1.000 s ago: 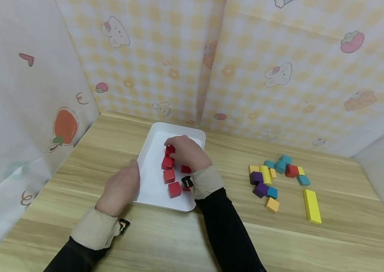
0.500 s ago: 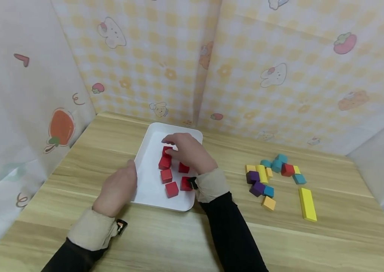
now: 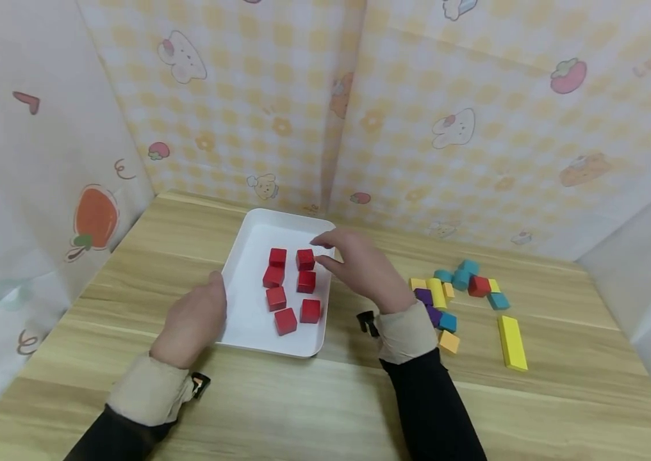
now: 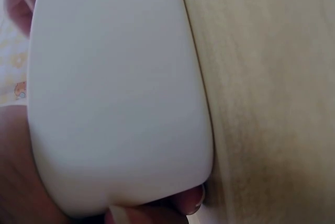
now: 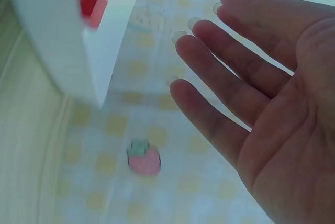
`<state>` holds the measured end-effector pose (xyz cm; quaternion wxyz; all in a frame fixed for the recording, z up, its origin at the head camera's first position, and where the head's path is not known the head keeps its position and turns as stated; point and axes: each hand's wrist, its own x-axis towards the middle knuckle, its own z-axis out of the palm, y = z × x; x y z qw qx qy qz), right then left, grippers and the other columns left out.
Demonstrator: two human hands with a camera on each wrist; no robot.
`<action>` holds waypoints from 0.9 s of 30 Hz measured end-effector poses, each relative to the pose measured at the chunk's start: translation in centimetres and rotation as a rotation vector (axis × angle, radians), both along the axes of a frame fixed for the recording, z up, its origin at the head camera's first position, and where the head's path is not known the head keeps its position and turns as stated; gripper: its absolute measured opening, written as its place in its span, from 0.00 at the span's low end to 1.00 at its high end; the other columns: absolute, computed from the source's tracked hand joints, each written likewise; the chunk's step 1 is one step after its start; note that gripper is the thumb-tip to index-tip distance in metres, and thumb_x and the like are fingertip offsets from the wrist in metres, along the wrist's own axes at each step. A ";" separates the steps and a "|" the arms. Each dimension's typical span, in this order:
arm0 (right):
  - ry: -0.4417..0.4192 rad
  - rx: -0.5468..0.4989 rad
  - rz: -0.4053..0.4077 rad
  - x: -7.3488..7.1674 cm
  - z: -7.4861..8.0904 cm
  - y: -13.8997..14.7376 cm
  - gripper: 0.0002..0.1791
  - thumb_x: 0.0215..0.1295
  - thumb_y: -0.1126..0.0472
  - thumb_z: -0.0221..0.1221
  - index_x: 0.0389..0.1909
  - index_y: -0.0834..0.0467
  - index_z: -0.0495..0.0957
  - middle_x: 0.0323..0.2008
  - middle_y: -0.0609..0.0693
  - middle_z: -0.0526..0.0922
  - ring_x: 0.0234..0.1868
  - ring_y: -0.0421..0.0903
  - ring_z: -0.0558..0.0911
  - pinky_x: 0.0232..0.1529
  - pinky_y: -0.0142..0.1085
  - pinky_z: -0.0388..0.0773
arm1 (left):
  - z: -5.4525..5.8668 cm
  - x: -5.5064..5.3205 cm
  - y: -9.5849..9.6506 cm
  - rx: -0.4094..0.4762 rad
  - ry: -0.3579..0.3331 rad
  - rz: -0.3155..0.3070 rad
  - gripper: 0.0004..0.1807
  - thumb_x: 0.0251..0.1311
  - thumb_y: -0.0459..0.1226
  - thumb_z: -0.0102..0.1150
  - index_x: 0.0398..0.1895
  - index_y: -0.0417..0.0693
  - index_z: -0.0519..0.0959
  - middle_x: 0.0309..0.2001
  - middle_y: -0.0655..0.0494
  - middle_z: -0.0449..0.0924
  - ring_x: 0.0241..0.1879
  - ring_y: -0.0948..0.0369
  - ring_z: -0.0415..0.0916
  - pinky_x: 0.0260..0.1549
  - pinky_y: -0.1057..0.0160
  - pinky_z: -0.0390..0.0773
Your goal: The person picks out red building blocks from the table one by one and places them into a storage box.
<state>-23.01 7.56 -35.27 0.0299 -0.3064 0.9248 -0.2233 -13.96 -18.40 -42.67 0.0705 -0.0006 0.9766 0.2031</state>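
Several red cubes [image 3: 276, 298] stand in two rough columns inside a white tray [image 3: 239, 256], seen in the head view. My left hand [image 3: 195, 320] grips the tray's left side; in the left wrist view, fingertips [image 4: 188, 201] show at the end of the white wall. Over the tray's right rim, my right hand [image 3: 368, 269] has its thumb and fingers spread apart. Its tips are close beside the farthest red cube [image 3: 305, 259] of the right column. The right wrist view shows the palm and loosely extended fingers [image 5: 209, 119] holding nothing.
To the right on the wooden table [image 3: 314, 410] lies a cluster of coloured blocks, with a yellow cylinder [image 3: 436, 293], a red block [image 3: 479, 286] and several blue ones. A long yellow block [image 3: 512, 343] lies nearer. A patterned curtain [image 3: 279, 96] hangs behind the table.
My right hand has moved right, off the left column of cubes to the tray's right rim, uncovering the right column. The left hand keeps its grip. The whole view has shifted slightly.
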 end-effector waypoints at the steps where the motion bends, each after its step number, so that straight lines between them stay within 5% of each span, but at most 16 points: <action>1: 0.010 0.009 -0.013 0.2 0.1 0.6 0.17 0.67 0.62 0.65 0.56 0.58 0.82 0.53 0.53 0.86 0.56 0.52 0.83 0.60 0.47 0.79 | 0.0 0.0 0.0 -0.003 -0.001 -0.001 0.04 0.70 0.26 0.38 0.42 0.31 0.61 0.23 0.44 0.71 0.21 0.52 0.72 0.16 0.56 0.71; 27: 0.145 0.100 -0.198 2.8 -1.6 12.7 0.15 0.68 0.60 0.65 0.54 0.57 0.83 0.54 0.56 0.86 0.47 0.53 0.87 0.45 0.47 0.83 | -0.2 -0.1 -0.1 -0.004 0.028 -0.016 0.05 0.70 0.26 0.36 0.42 0.30 0.61 0.24 0.41 0.73 0.23 0.51 0.74 0.18 0.51 0.73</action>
